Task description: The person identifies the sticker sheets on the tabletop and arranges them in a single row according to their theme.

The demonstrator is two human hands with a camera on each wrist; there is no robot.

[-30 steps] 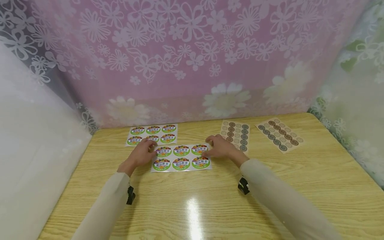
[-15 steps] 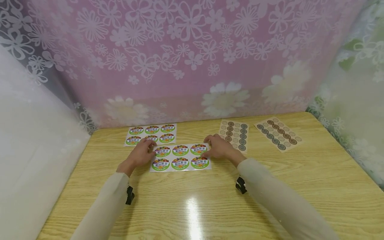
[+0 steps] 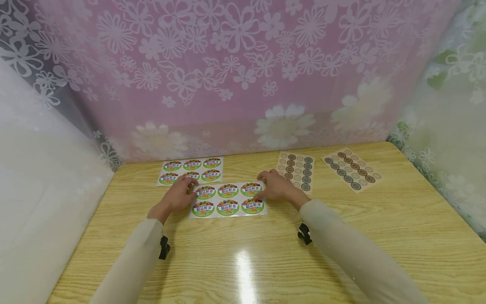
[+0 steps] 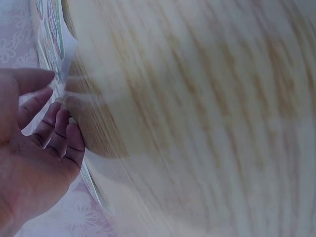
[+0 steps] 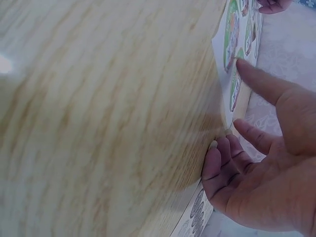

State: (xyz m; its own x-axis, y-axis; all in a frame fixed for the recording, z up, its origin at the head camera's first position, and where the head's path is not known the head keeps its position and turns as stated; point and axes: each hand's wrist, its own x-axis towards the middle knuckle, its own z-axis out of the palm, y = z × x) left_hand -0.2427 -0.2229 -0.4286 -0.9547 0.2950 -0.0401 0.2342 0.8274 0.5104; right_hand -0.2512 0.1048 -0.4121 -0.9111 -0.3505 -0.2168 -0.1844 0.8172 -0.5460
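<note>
A white sheet of oval fruit-label stickers [image 3: 228,199] lies on the table between my two hands. My left hand [image 3: 175,196] is at its left edge, with relaxed fingers; in the left wrist view the thumb tip meets the sheet's edge and the other fingertips rest by the tabletop. At the right edge is my right hand [image 3: 280,187]. In the right wrist view its thumb [image 5: 256,81] touches the face of the sheet, while the index fingertip is right at the corner. A second, matching sticker sheet [image 3: 193,165] lies behind, partly covered by the left hand.
Two tan sheets of small round stickers lie at the back right: one sheet [image 3: 298,167] just beyond the right hand, the other sheet [image 3: 352,169] set at an angle farther right. A flowered pink curtain [image 3: 228,84] hangs behind the wooden table [image 3: 212,261].
The view has shifted very slightly. Both hands keep their places at the sides of the sticker sheet, and the sheets lie as before.
</note>
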